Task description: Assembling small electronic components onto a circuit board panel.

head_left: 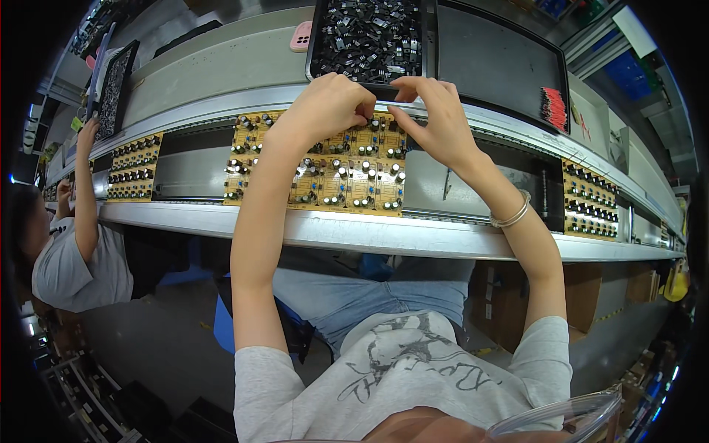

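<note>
Well beyond the front rail (443, 238), a pink case (300, 37) with dark round spots lies on the grey worktop (229, 63). Near the rail's left end I see 1 person in a grey top (85, 269). Cardboard (583, 292) stands below its right half — and by its right end, something yellow (676, 282), too blurred to name.
</note>
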`<state>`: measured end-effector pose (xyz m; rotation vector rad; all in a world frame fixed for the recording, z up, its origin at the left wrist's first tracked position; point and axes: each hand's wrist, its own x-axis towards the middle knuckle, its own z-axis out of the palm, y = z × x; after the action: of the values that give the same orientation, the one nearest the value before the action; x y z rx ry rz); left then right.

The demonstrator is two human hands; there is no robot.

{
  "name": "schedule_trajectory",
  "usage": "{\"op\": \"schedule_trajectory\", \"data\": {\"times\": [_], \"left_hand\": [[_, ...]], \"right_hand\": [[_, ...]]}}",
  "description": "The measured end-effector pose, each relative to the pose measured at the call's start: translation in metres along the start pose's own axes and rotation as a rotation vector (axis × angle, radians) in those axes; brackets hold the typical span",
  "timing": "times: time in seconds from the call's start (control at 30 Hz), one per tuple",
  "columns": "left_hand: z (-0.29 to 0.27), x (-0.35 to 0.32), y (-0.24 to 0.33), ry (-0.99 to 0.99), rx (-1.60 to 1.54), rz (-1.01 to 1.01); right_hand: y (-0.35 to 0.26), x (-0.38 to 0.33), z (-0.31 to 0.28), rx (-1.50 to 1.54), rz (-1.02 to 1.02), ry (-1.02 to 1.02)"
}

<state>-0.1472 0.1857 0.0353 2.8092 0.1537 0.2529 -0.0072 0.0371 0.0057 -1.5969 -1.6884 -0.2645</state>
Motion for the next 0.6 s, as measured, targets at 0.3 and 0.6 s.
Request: {"op": "schedule_trajectory", "data": {"times": [0.3,0.6], "left_hand": [[0.0012,0.0004,0.0022,-0.043,-0.043,-0.034],[0.004,-0.0004,-0.0037,-0.003,-0.032,0.018]], "right_hand": [[-0.0014,0.0024,0.0001,-0.009,-0.023,0.029],[-0.0027,0.0042,0.0015,-0.004,-0.024,0.039]]}}
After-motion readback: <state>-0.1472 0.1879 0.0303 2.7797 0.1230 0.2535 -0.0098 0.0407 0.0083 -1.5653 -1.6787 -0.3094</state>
